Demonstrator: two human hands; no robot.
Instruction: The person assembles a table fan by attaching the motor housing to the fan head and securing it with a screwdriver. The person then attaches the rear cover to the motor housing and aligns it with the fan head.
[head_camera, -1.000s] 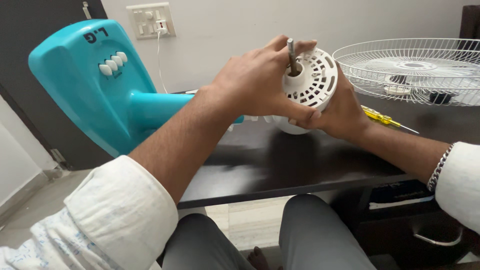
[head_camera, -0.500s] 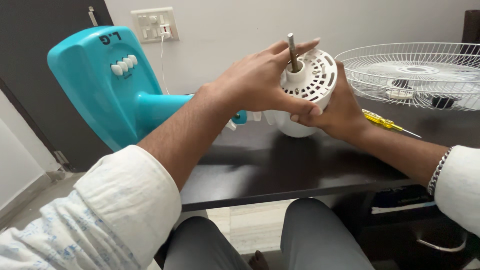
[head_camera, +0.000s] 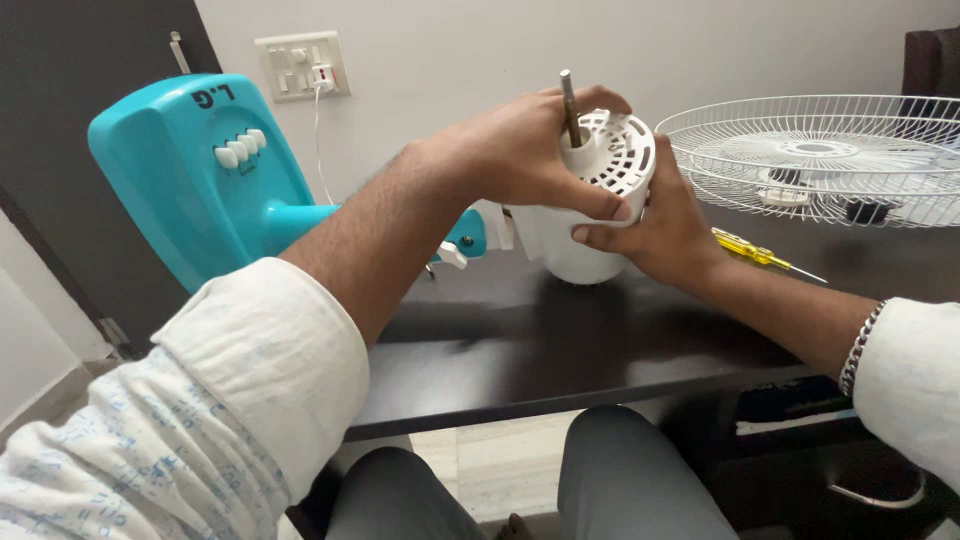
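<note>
Both hands are wrapped around a white fan motor housing (head_camera: 585, 215) held just above the dark worktop (head_camera: 560, 340), near its middle. The left hand (head_camera: 520, 150) comes in from the lower left, forearm stretched out and rising, sleeve pushed back to the elbow; it lies over the top and near side of the housing, with its fingers (head_camera: 600, 205) curled and clamped on the white shell and the thumb side up by the vented front cover (head_camera: 620, 140). The right hand (head_camera: 665, 225) reaches in from the lower right, wrist low over the worktop, and cups the housing from the far and under side, its fingers closed against the shell just below those of the left hand. A metal bracelet (head_camera: 860, 350) sits on the right wrist beside a white cuff. The housing is tilted so that its steel motor shaft (head_camera: 568, 105) points up and slightly left, standing clear above the left hand. The housing is joined at its back to a turquoise neck leading to the turquoise fan base (head_camera: 200, 170), which lies on its side at the left end of the worktop with a row of white push buttons (head_camera: 237, 150) facing up. To the right, well apart from the hands, a white wire fan guard (head_camera: 820, 160) rests on the worktop, and a yellow-handled screwdriver (head_camera: 755, 252) lies between it and the right hand.
</note>
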